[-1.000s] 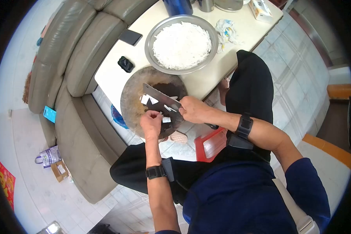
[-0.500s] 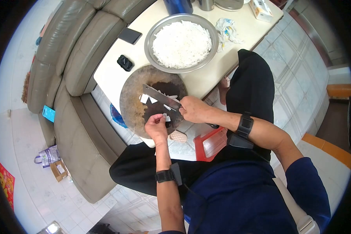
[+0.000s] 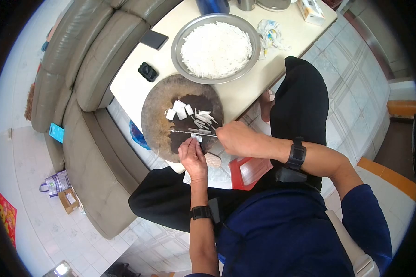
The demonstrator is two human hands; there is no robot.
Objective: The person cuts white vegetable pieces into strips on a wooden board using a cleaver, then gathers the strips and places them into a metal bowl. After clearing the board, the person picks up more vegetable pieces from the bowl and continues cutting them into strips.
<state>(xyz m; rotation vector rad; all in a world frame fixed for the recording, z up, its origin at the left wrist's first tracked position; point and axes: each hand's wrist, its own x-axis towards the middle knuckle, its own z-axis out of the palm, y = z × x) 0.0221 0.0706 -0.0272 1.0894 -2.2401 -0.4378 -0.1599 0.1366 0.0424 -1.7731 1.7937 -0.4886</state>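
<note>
My right hand (image 3: 235, 138) grips the handle of a cleaver (image 3: 182, 132), whose blade shows as a thin line, seen from above. My left hand (image 3: 192, 157) pinches a small white vegetable piece (image 3: 197, 137), perhaps radish, right beside the blade. Both are over a round, dark-stained wooden chopping board (image 3: 155, 104). Beyond the blade lie several thin white strips (image 3: 202, 121) and, left of them, several thicker white chunks (image 3: 179, 110). A wide metal basin (image 3: 175, 51) behind the board holds a heap of white shreds (image 3: 216, 50).
On the cream table (image 3: 127, 87) are a black phone (image 3: 153, 40), a small black case (image 3: 148, 72), a crumpled patterned cloth (image 3: 270, 33) and a tissue box (image 3: 311, 12). A red plastic stool (image 3: 238, 177) stands below. A grey sofa (image 3: 92, 161) is to the left.
The cleaver has moved toward me and turned from showing its side to edge-on, uncovering the strips and chunks. My left hand has shifted slightly right and down with the piece.
</note>
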